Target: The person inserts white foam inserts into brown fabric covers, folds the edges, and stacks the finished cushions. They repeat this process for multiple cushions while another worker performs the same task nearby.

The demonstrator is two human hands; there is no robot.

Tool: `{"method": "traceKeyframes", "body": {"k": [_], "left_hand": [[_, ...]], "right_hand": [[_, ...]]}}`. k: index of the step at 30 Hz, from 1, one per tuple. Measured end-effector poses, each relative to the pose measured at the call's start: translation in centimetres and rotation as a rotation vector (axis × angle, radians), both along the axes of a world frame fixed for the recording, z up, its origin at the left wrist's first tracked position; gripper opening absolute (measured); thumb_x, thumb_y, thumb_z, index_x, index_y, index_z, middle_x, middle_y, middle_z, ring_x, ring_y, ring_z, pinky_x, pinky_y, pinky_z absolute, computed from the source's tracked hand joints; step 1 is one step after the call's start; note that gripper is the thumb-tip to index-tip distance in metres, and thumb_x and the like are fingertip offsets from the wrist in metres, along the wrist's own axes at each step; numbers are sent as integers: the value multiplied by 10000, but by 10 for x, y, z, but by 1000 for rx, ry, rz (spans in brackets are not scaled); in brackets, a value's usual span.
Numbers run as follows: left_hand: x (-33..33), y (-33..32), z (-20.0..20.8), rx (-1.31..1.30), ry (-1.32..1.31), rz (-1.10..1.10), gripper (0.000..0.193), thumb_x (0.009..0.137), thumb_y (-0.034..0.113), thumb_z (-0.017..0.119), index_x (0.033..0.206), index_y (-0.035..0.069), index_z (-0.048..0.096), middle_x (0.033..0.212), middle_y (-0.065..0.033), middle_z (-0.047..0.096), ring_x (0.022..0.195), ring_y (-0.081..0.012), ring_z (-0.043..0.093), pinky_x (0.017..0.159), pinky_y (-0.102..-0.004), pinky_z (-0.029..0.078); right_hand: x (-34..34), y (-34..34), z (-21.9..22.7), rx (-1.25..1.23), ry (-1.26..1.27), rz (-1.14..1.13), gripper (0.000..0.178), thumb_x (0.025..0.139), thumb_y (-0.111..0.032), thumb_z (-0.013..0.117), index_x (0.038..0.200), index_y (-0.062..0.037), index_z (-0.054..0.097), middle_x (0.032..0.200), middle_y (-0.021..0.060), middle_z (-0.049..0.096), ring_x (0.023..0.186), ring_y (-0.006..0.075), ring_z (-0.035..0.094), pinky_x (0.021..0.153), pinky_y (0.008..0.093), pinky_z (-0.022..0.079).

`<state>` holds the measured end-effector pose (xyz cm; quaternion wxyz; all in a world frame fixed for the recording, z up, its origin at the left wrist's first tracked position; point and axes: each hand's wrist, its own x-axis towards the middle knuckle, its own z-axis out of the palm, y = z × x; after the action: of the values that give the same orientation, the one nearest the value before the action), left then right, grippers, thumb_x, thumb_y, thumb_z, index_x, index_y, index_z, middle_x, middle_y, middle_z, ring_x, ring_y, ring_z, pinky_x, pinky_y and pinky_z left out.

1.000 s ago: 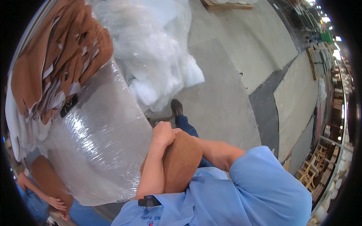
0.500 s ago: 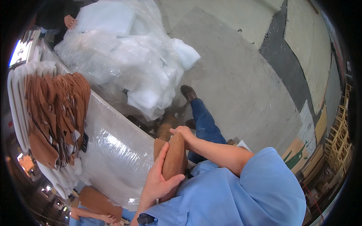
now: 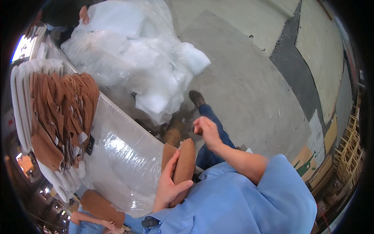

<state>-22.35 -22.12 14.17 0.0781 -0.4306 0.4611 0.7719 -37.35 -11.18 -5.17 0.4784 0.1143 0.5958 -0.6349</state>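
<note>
My left hand (image 3: 171, 186) grips a folded, padded brown fabric piece (image 3: 184, 160) against my body, its thumb across the near face and its fingers along the other side. The piece stands upright, with two rounded halves and a gap between them. A short way beyond its top, apart from it, is my right hand (image 3: 208, 132) with the fingers curled in. A small dark spot shows at those fingertips; I cannot make out whether it is a thing being held.
A plastic-wrapped table (image 3: 120, 156) holds piled brown fabric pieces (image 3: 64, 113) over white padding (image 3: 23, 109). Clear bags of white padding (image 3: 128, 50) lie beyond. At lower left, a co-worker's hand (image 3: 110, 225) is by a brown panel (image 3: 99, 206); another person's hand (image 3: 83, 15) shows at upper left.
My right hand has come off the top of the brown fabric piece and moved right and slightly up. The left hand keeps its grip.
</note>
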Motion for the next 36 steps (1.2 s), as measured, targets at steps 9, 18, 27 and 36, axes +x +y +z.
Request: {"method": "traceKeyframes", "body": {"k": [9, 18, 27, 36], "left_hand": [[12, -2, -3, -14, 15, 46, 1086, 713, 189, 950, 1584, -34, 341, 1548, -232, 483, 1464, -295, 466, 1218, -404, 344], [48, 5, -31, -127, 123, -68, 804, 981, 345, 694, 1602, -20, 334, 1615, -219, 432, 1510, -313, 424, 1237, -402, 315], [128, 35, -68, -283, -72, -265, 654, 1137, 468, 334, 1642, 54, 342, 1712, -203, 295, 1601, -319, 255, 1314, -389, 182], [304, 131, -35, -493, -745, -91, 805, 1003, 562, 609, 1593, 45, 428, 1633, -300, 385, 1542, -387, 364, 1249, -454, 328]], "right_hand": [[45, -8, 29, -231, -23, 95, 526, 1140, -446, 425, 1055, 12, 669, 903, 86, 695, 854, 174, 656, 952, 327, 516], [30, -14, 16, -258, -62, 387, 470, 1108, -356, 495, 895, 15, 691, 798, 100, 696, 747, 151, 655, 733, 279, 529], [-9, -40, 46, -95, -15, 1066, 342, 1053, -354, 648, 1106, -22, 706, 1004, 87, 747, 960, 160, 704, 896, 312, 549], [21, -113, 102, 143, 661, 2174, 398, 944, -440, 750, 966, -43, 763, 916, 119, 734, 844, 261, 678, 772, 411, 521]]}}
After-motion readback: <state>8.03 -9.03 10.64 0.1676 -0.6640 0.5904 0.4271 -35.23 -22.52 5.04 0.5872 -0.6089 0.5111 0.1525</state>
